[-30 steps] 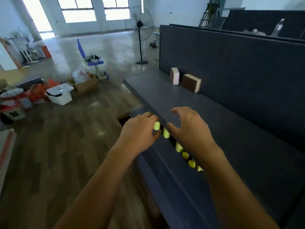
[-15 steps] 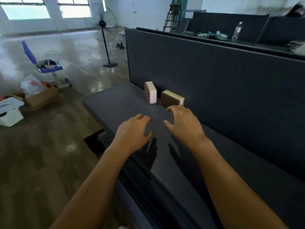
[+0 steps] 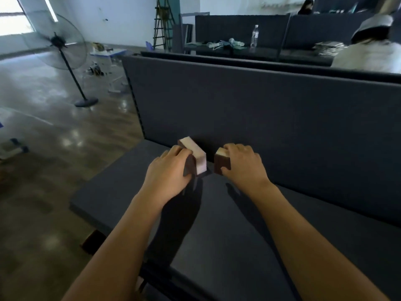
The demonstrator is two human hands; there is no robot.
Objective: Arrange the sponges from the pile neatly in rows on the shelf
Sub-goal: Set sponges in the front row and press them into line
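Two brown-and-cream sponges stand on the dark grey shelf (image 3: 217, 224), close to its back panel. My left hand (image 3: 169, 170) grips the left sponge (image 3: 196, 156) from its left side; the sponge's pale face points up and to the right. My right hand (image 3: 243, 164) lies over the right sponge (image 3: 221, 164), fingers on top and thumb on its dark front face. A narrow gap separates the two sponges. The pile of sponges is out of sight.
The shelf's upright back panel (image 3: 260, 116) rises just behind the sponges. To the left the shelf ends over a wooden floor with a standing fan (image 3: 65, 53). Behind the panel are another dark table with a water bottle (image 3: 254, 36) and a seated person (image 3: 368, 51).
Both hands have moved forward from the lower shelf with the yellow items to the top shelf and taken hold of the two sponges. The view has swung right and closer.
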